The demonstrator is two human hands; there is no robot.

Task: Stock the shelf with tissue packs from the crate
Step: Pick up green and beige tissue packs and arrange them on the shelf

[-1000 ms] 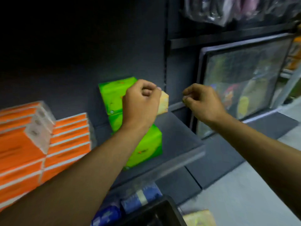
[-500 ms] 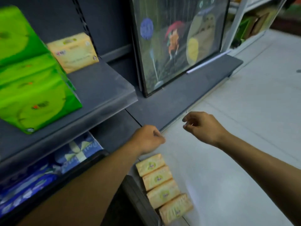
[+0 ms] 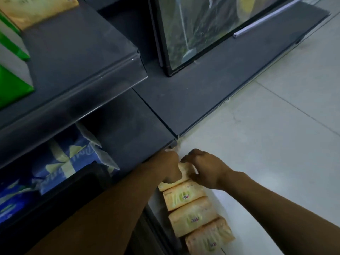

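As left hand and right hand curl round the end tissue pack, pickup looks underway; next, lift it onto shelf.

I am seeing a glass-fronted framed picture standing on the dark base board. A white strip is lying just in front of it. Pale floor tiles are spreading to the right. Blue bow-printed packs are sitting low at the left.

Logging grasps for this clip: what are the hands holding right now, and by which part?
The farthest yellow tissue pack: left hand over its left end, right hand curled round its right end.
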